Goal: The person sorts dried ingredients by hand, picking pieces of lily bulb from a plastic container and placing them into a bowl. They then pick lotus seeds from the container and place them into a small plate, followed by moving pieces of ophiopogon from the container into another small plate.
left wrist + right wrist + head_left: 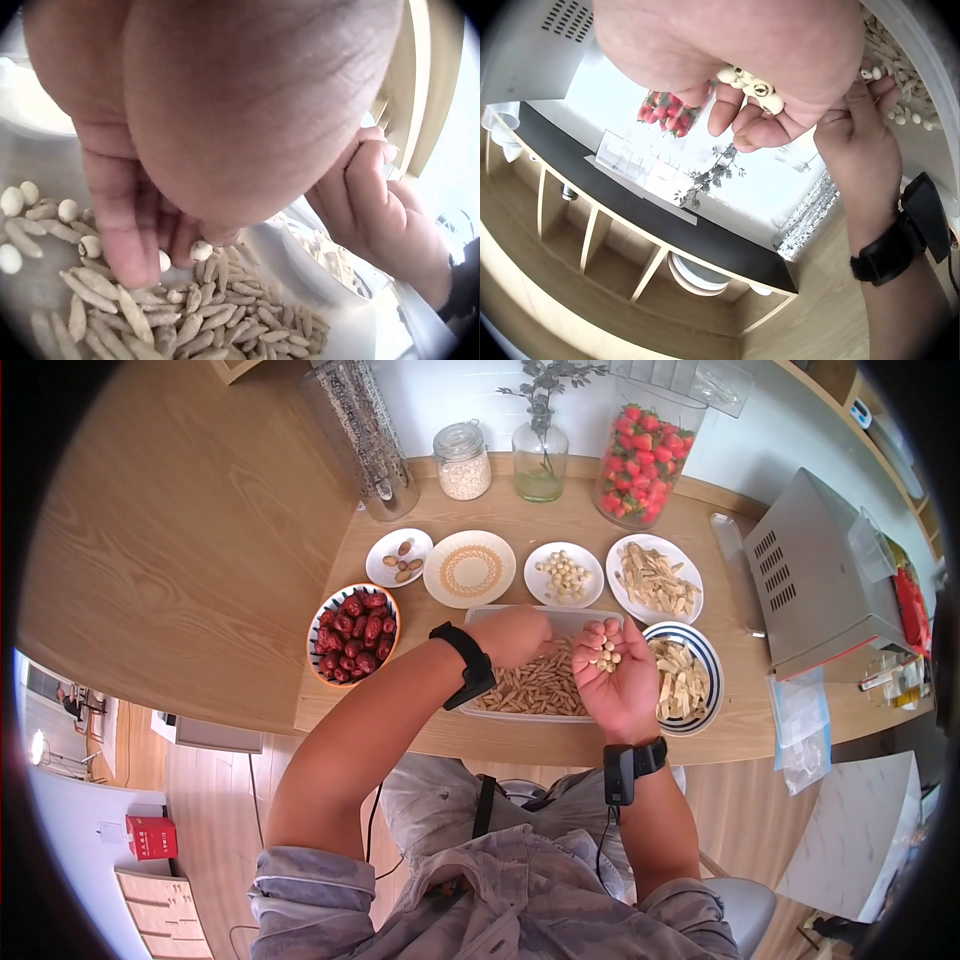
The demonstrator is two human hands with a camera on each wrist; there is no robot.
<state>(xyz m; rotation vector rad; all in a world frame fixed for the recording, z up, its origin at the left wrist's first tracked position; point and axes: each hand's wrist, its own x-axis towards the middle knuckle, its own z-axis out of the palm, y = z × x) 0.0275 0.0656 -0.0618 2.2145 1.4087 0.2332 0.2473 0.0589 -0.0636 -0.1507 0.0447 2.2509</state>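
Observation:
A clear plastic box [480,712] holds a heap of tan, spindle-shaped dried roots [535,688]. Several white lotus seeds [67,210] lie among the roots at one end. My left hand [515,637] reaches down into the box, its fingertips pinching a lotus seed [200,250] just over the heap. Palm up beside it, my right hand [622,685] cups several lotus seeds [759,88] with its fingers curled round them. More lotus seeds [563,574] sit on a small white plate [535,588] behind the box.
Red dates [355,635] fill a bowl at left. Behind stand a plate of brown nuts [404,568], a patterned plate [470,568] and a plate of pale strips [655,578]. Pale slices [680,680] fill a striped bowl at right. Jars, a vase [540,460] and strawberries [645,465] line the wall.

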